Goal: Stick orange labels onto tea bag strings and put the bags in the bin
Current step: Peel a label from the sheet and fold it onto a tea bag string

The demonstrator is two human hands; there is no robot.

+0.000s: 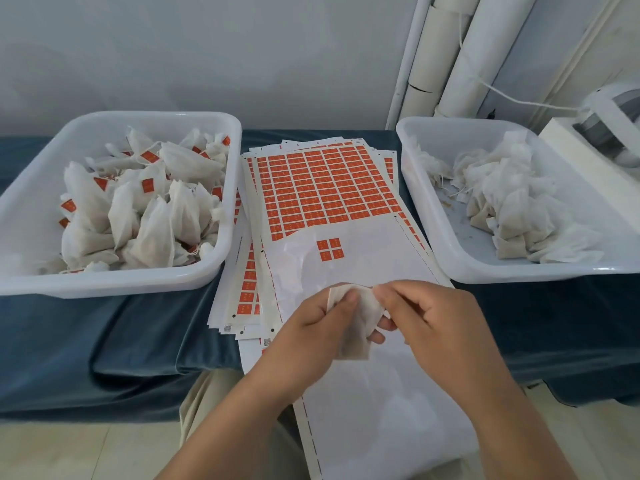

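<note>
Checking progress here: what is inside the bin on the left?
The left bin holds a heap of white tea bags, many with orange labels showing. Its floor and any lower bags are covered by the heap.

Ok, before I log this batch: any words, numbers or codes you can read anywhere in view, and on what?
No text here can be read.
Pale marks on the orange labels of the top sheet: too small to read.
Labels on bags in the left bin: blurred.
The square codes at the sheets' near corners: too small.
The tea bag held by the left hand and right hand: no print visible.
</note>
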